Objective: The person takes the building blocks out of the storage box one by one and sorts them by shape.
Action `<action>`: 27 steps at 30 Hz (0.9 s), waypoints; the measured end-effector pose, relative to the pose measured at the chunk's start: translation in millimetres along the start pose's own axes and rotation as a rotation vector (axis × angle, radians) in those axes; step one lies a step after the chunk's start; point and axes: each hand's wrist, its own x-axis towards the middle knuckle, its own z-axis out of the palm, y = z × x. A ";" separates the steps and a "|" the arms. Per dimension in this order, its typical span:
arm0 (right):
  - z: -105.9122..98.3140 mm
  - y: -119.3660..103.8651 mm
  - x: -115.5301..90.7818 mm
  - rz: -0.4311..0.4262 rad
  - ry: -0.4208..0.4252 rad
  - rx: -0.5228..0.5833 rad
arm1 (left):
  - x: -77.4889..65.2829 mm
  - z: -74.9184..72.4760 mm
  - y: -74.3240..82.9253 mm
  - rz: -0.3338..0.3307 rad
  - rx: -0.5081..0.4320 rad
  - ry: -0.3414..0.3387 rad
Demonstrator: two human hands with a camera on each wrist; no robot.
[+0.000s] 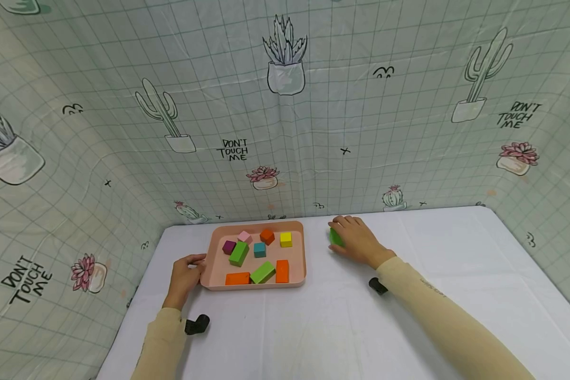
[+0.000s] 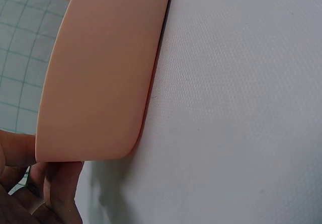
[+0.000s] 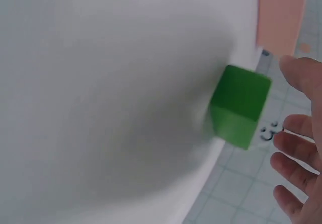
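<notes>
On the left, my left hand [image 1: 185,277] grips the near-left side of a shallow pink tray [image 1: 296,256]; in the left wrist view a finger reaches the rim and others lie against the wall. My right hand [image 1: 358,240] is over a green block [image 1: 336,237] to the right of the tray. The right wrist view has this block standing on the white surface, with the thumb and spread fingers apart from it. Inside the tray lie green blocks [image 1: 239,254], orange rectangular blocks [image 1: 282,271], and yellow [image 1: 286,239], teal [image 1: 259,250], red-orange [image 1: 267,236], pink [image 1: 245,237] and purple [image 1: 229,247] blocks.
A white cloth [image 1: 304,332] covers the table. Behind it and along the sides hangs a grid-patterned curtain [image 1: 323,121] printed with cacti. Black wrist devices stick out from the left sleeve [image 1: 161,338] and the right sleeve [image 1: 437,306].
</notes>
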 end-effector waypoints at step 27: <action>9.6 -80.2 60.8 -0.124 0.007 -0.043 | 2.0 0.8 0.5 -0.041 0.040 0.006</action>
